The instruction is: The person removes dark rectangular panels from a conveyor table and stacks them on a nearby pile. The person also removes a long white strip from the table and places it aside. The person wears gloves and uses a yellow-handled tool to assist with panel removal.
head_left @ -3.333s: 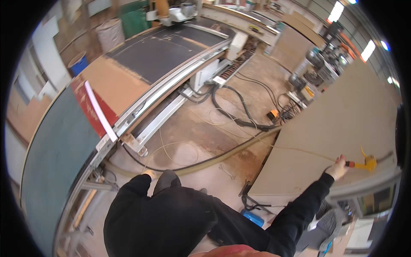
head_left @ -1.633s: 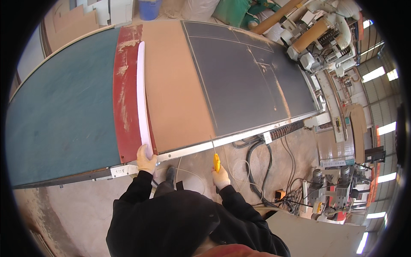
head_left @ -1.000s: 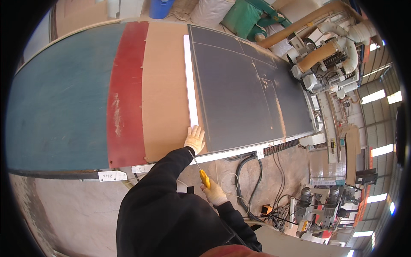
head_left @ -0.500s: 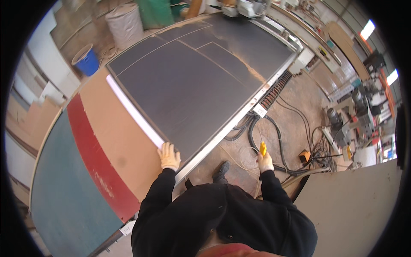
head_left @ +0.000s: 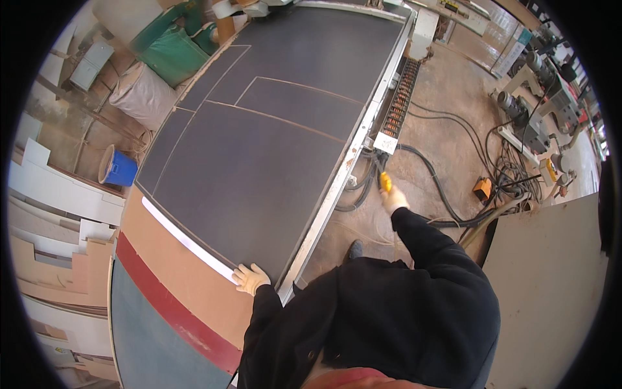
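Note:
My left hand (head_left: 251, 279), in a pale work glove, lies with fingers spread on the near left corner of a large dark panel (head_left: 259, 162). Its fingertips are by the end of a white strip (head_left: 188, 241) that runs along the panel's left edge. Thin pale lines form rectangles across the panel. Out past the panel's right edge, my gloved right hand (head_left: 394, 198) is closed round a yellow air blow gun (head_left: 386, 181). The gun's thin dark tip points away from me, toward the panel's metal side rail (head_left: 337, 175).
A cable chain (head_left: 400, 97) and black cables (head_left: 427, 162) lie right of the rail, near an orange box (head_left: 482, 188). At left are a brown, red and blue-green surface (head_left: 162, 324), a blue bucket (head_left: 119, 166) and a large sack (head_left: 144, 97). A pale board (head_left: 551, 279) stands at lower right.
My view has turned. My right hand has reached forward with the air blow gun, toward the rail. Tan dust on the panel's far right part no longer shows. My left hand stays at the corner.

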A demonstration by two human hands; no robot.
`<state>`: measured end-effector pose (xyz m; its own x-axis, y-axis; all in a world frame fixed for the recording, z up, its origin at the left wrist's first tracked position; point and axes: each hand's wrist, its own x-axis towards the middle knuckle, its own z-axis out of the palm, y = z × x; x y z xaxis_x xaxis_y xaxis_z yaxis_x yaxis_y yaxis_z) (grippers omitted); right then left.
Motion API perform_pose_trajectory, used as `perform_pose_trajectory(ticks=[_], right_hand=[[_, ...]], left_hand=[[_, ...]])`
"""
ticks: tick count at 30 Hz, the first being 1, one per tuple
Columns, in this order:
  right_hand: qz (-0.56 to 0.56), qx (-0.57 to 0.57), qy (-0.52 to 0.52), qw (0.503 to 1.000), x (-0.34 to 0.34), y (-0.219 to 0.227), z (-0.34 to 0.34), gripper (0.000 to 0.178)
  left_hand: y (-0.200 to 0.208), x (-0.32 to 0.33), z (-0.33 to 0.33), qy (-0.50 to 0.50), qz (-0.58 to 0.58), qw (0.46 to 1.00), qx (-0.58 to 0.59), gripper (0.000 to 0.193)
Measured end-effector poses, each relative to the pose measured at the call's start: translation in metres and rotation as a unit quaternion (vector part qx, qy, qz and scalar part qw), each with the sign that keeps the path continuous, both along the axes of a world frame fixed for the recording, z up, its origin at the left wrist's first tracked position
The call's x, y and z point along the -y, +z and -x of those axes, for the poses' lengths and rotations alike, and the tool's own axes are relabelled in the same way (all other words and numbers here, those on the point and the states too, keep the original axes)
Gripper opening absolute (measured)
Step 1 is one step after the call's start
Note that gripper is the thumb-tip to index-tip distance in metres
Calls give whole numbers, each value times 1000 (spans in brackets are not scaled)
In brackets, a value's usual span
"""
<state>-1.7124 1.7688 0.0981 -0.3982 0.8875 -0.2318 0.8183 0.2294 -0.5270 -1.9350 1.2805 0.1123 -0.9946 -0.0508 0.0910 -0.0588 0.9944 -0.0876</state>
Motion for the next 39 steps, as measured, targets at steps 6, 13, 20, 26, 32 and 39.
perform_pose_trajectory(ticks=[6,13,20,26,32,39], right_hand=[[191,105,253,943,107,-16,-33,47],[42,7,35,998,-22,-3,26,37],[126,-176,146,965,-68,30,209,28],[48,-136,190,971,-18,52,325,28],[91,-60,330,938,94,66,321,32],[50,-81,226,970,124,20,197,30]], left_hand=[[1,-7,3,18,33,999,21,45],[-4,-4,6,12,12,1000,8,52],[2,-2,7,17,-16,1000,19,53],[8,2,9,23,-36,999,29,55],[6,6,7,17,-37,999,9,56],[21,9,5,15,-46,998,45,53]])
